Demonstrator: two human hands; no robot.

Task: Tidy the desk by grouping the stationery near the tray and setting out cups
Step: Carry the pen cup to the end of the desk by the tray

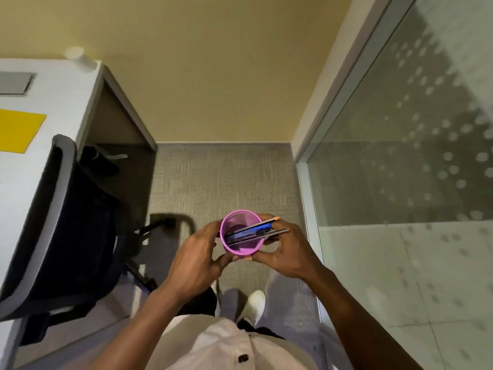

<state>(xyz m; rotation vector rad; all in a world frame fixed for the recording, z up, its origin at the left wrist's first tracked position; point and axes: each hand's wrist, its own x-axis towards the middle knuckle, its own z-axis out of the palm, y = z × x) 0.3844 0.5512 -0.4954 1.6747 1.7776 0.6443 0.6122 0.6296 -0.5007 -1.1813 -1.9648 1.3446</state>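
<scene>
I hold a pink mesh pen cup (241, 249) in front of my body, above the carpet. My left hand (197, 257) grips its left side and my right hand (288, 252) grips its right side. Several pens and pencils (256, 232) lie slanted inside it, their ends sticking out over the rim toward the right. The white desk (53, 102) stands to my left, apart from the pen cup. A white paper cup (78, 58) stands at the desk's far corner.
A yellow sheet (18, 132) and a grey panel (14, 82) lie on the desk. A black office chair (69, 225) is pushed against the desk's near side. A glass partition (400, 156) runs along my right. Grey carpet (226, 177) lies ahead.
</scene>
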